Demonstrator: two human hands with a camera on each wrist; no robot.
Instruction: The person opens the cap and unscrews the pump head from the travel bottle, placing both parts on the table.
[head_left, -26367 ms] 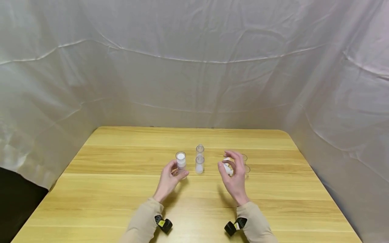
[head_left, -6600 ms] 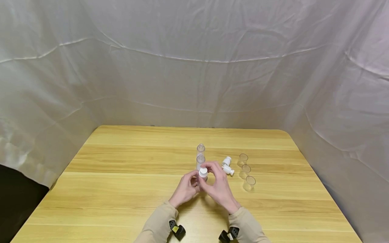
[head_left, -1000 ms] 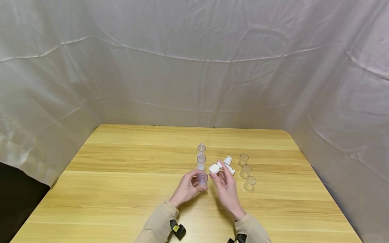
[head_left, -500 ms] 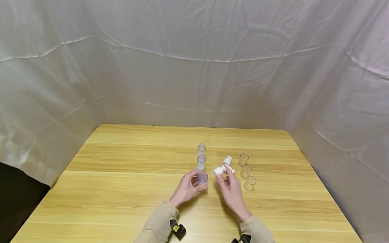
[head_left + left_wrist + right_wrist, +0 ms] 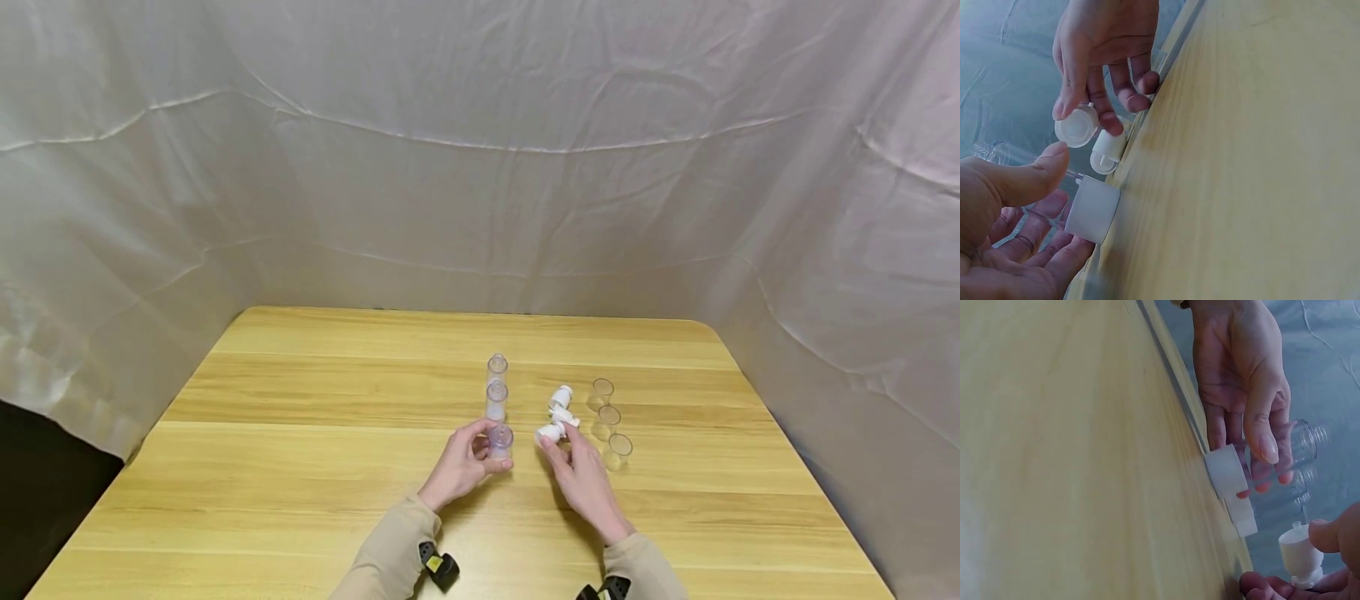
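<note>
My left hand [image 5: 461, 465] holds a clear bottle [image 5: 501, 438] with a white base [image 5: 1093, 209], upright on the table, its threaded neck uncovered. Further right, my right hand [image 5: 588, 482] pinches a white pump head [image 5: 551, 432] by its ends between thumb and fingers; the right wrist view shows the pump head [image 5: 1300, 553] beside the thumb. Two similar white pump heads, one nearer [image 5: 564, 417] and one farther [image 5: 560, 398], lie on the table just beyond it. Behind the held bottle, two more clear bottles [image 5: 497, 403] stand in a line with open necks.
Three clear cylindrical caps [image 5: 609, 422] stand in a row to the right of the pump heads, close to my right hand. The wooden table [image 5: 300, 467] is bordered by grey-white curtains [image 5: 480, 225] at the back and sides.
Earlier both hands worked at the white pump head on the nearest bottle. It has come off, and my right hand has carried it rightward toward the other two. A third clear cap has joined the row.
</note>
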